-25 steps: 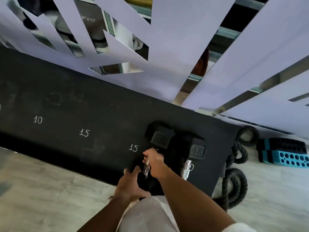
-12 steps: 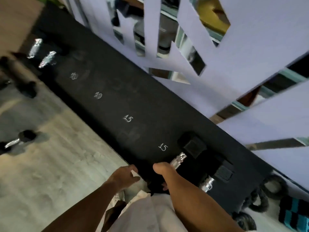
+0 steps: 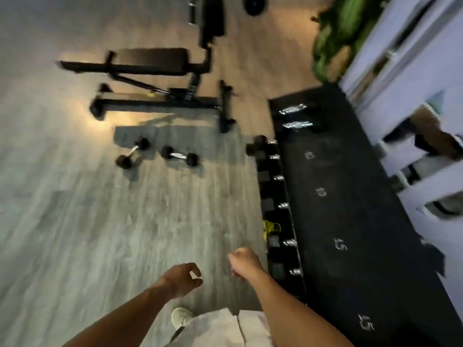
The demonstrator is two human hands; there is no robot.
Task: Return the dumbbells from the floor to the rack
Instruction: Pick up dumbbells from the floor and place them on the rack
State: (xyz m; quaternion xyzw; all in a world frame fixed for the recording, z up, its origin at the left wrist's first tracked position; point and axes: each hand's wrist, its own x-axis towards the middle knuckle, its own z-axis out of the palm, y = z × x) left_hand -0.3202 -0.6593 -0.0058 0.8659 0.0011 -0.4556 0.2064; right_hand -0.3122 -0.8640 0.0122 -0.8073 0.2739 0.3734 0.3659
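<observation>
Both hands empty, left hand (image 3: 181,279) and right hand (image 3: 244,262) loosely curled low in frame, two dumbbells (image 3: 179,156) on the floor (image 3: 75,221) upper left.

Two black dumbbells with chrome handles lie on the grey wood floor at about ten o'clock from the frame's centre: one (image 3: 132,153) is angled, the other (image 3: 179,156) sits just beside it, nearly level. The rack (image 3: 350,209), a long black shelf with chalked numbers 10 and 15, runs along three o'clock. Two dumbbells (image 3: 295,117) rest at its far end, more in a blurred row along its lower tier (image 3: 275,196).
</observation>
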